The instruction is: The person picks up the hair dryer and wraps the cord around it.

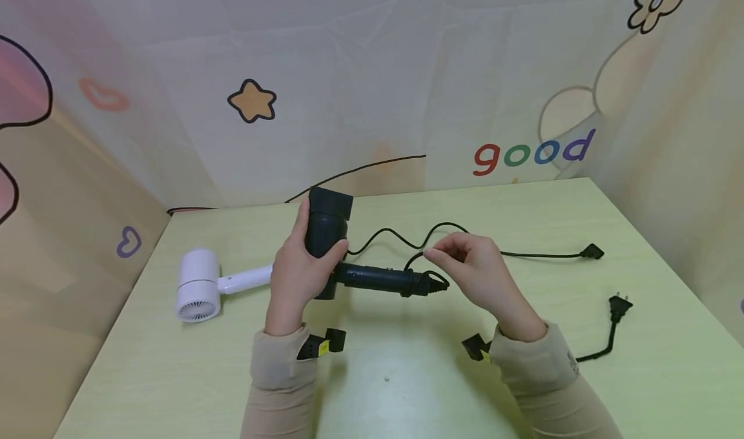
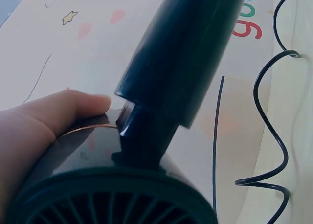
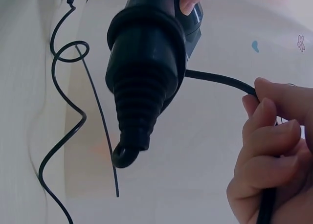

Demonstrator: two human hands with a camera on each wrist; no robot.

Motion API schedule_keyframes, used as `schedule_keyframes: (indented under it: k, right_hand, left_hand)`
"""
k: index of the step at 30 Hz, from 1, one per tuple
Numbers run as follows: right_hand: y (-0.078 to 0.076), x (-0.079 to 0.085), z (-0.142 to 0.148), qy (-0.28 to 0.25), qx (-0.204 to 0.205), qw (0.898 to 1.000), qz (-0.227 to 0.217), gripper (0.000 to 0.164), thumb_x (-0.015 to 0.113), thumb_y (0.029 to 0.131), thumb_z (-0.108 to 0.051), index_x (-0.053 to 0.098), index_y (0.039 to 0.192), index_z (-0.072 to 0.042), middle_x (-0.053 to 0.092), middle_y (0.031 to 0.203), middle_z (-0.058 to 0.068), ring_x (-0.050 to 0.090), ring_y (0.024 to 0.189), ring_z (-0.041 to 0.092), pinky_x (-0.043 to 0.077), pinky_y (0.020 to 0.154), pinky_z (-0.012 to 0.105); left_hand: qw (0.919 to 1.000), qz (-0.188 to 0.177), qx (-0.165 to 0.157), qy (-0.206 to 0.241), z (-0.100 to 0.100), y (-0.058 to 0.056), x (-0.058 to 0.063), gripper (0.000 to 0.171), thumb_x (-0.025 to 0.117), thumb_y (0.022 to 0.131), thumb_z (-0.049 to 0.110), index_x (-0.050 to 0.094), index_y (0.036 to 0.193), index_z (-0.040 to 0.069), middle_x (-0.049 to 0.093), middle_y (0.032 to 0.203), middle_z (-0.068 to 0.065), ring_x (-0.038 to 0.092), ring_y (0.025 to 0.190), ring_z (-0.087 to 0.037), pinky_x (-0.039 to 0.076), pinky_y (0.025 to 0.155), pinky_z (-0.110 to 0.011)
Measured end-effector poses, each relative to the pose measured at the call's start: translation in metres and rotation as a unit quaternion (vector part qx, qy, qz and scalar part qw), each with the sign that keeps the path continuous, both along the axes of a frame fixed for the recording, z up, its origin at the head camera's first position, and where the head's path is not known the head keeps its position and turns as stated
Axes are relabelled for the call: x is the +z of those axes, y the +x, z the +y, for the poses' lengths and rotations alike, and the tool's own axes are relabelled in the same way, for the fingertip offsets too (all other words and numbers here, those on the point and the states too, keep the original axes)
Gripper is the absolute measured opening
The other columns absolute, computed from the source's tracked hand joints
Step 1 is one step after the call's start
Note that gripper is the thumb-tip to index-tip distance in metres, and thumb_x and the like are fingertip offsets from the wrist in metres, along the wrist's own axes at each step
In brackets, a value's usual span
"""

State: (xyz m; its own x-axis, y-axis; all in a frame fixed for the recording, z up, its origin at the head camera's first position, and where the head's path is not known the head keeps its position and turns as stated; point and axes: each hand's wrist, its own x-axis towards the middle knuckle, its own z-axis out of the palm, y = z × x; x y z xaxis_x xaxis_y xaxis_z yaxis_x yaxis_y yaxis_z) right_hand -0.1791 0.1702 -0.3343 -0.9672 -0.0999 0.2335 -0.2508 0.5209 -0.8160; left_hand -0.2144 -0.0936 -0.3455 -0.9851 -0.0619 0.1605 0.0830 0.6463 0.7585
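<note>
A dark hair dryer (image 1: 327,232) is held above the table, its handle (image 1: 372,277) pointing right. My left hand (image 1: 295,274) grips its barrel, thumb on the near side. The left wrist view shows the ribbed grille (image 2: 112,208) at the barrel's end and the left thumb (image 2: 73,104) on the barrel. My right hand (image 1: 473,268) pinches the dryer's black cord (image 3: 215,78) between thumb and index finger, right of the handle's end. Its other fingers curl round more cord in the right wrist view. Near the ribbed cord sleeve (image 3: 139,106), the cord loops back around the handle.
A white hair dryer (image 1: 197,287) lies at the table's left, its handle partly behind my left hand. A wavy black cord (image 1: 388,231) runs behind to a plug (image 1: 593,252). Another plug (image 1: 620,306) lies right of my right sleeve. A printed curtain (image 1: 349,103) hangs behind the table.
</note>
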Motion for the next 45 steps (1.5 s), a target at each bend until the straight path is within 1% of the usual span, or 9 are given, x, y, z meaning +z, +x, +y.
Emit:
schedule_keyframes:
  k: [9,15,19,24,27,33,39,43,45]
  right_hand:
    - [0.005,0.002,-0.005,-0.022,0.02,0.999,-0.014,0.013,0.068,0.087,-0.019,0.071,0.088,-0.007,0.065,0.077,0.011,0.047,0.059,0.012,0.039,0.054,0.023]
    - [0.008,0.005,-0.007,-0.028,0.043,0.998,-0.03,0.013,0.068,0.087,-0.018,0.071,0.091,-0.006,0.06,0.076,0.005,0.048,0.061,0.014,0.039,0.054,0.024]
    - [0.01,0.005,-0.008,-0.036,0.056,0.997,-0.05,0.015,0.067,0.088,-0.019,0.071,0.094,-0.006,0.06,0.079,0.006,0.05,0.064,0.015,0.041,0.055,0.024]
    - [0.011,0.003,-0.012,-0.048,0.07,0.994,-0.069,0.015,0.066,0.089,-0.019,0.071,0.096,-0.006,0.062,0.08,0.007,0.053,0.067,0.016,0.042,0.056,0.024]
    - [0.012,0.001,-0.015,-0.051,0.076,0.993,-0.077,0.015,0.066,0.089,-0.018,0.07,0.095,-0.005,0.062,0.078,0.007,0.052,0.064,0.016,0.041,0.054,0.024]
    - [0.014,0.0,-0.019,-0.05,0.097,0.989,-0.096,0.017,0.064,0.09,-0.021,0.07,0.095,-0.006,0.061,0.075,0.006,0.046,0.055,0.012,0.04,0.048,0.024]
    - [0.017,0.002,-0.021,-0.032,0.117,0.987,-0.105,0.018,0.062,0.091,-0.022,0.069,0.093,-0.006,0.06,0.073,0.006,0.044,0.051,0.011,0.041,0.047,0.024]
    - [0.019,0.004,-0.02,-0.011,0.133,0.986,-0.105,0.017,0.061,0.092,-0.021,0.069,0.091,-0.006,0.06,0.073,0.007,0.045,0.05,0.012,0.041,0.046,0.024]
    - [0.02,0.005,-0.019,0.002,0.146,0.984,-0.102,0.016,0.061,0.092,-0.02,0.069,0.09,-0.007,0.061,0.072,0.007,0.046,0.05,0.012,0.041,0.046,0.024]
  left_hand:
    - [0.9977,0.039,0.046,0.03,0.003,0.0,-0.002,0.088,0.065,0.081,0.05,0.011,0.15,0.041,0.06,0.109,-0.014,0.057,0.085,-0.029,0.046,0.069,-0.041]
    - [0.9942,0.06,0.072,0.053,0.003,0.0,-0.002,0.086,0.065,0.082,0.046,0.012,0.15,0.041,0.06,0.111,-0.014,0.058,0.085,-0.03,0.047,0.068,-0.042]
    - [0.992,0.072,0.083,0.062,0.001,0.0,-0.003,0.085,0.065,0.083,0.046,0.012,0.15,0.041,0.06,0.112,-0.015,0.058,0.086,-0.031,0.047,0.07,-0.043]
    - [0.9886,0.085,0.097,0.078,-0.003,-0.001,-0.004,0.086,0.065,0.083,0.047,0.012,0.15,0.04,0.059,0.121,-0.015,0.058,0.089,-0.031,0.046,0.071,-0.043]
    - [0.9861,0.092,0.11,0.083,-0.006,-0.002,-0.004,0.086,0.065,0.083,0.047,0.013,0.15,0.039,0.059,0.122,-0.015,0.059,0.089,-0.031,0.045,0.07,-0.042]
    - [0.9799,0.103,0.139,0.099,-0.012,-0.003,-0.004,0.086,0.065,0.083,0.047,0.014,0.15,0.038,0.063,0.111,-0.015,0.059,0.083,-0.031,0.043,0.067,-0.04]
    - [0.9749,0.108,0.16,0.111,-0.019,-0.006,-0.006,0.085,0.063,0.083,0.05,0.013,0.151,0.038,0.06,0.122,-0.016,0.059,0.09,-0.033,0.043,0.07,-0.041]
    - [0.9711,0.103,0.168,0.135,-0.023,-0.007,-0.008,0.085,0.062,0.084,0.05,0.012,0.151,0.039,0.053,0.136,-0.012,0.059,0.1,-0.032,0.045,0.077,-0.044]
    - [0.9696,0.096,0.171,0.146,-0.026,-0.008,-0.009,0.085,0.062,0.083,0.051,0.011,0.15,0.04,0.05,0.139,-0.011,0.058,0.103,-0.032,0.045,0.081,-0.045]
